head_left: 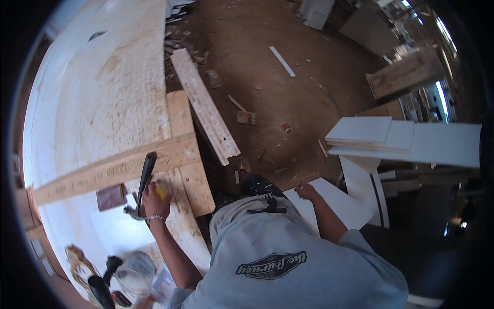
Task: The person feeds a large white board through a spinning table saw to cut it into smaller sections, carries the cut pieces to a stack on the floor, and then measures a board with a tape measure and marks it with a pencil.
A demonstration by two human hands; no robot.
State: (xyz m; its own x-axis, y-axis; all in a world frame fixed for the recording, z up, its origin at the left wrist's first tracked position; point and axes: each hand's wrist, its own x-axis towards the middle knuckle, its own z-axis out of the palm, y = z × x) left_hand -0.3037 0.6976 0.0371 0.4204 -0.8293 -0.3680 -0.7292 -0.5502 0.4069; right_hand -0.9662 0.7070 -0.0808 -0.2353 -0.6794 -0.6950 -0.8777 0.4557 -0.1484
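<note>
On the workbench at the left, my left hand (pixel 156 204) is closed round a small yellow object (pixel 160 193), mostly hidden by the fingers. Right beside it lies a claw hammer (pixel 147 172) with a black handle, and my fingers touch or nearly touch that handle. A dark reddish block (pixel 111 198) sits just left of the hammer's head. My right hand (pixel 307 192) hangs at my right side with curled fingers, over the edge of a white board (pixel 337 203). Whatever it may hold is too small to make out.
A large pale panel (pixel 103 92) covers the bench, with a wooden strip (pixel 118 172) across it. A long board (pixel 206 105) leans beside the bench. Clear tub (pixel 135 274) and tools stand at lower left. White panels (pixel 368 131) are stacked right; scraps litter the floor (pixel 247 36).
</note>
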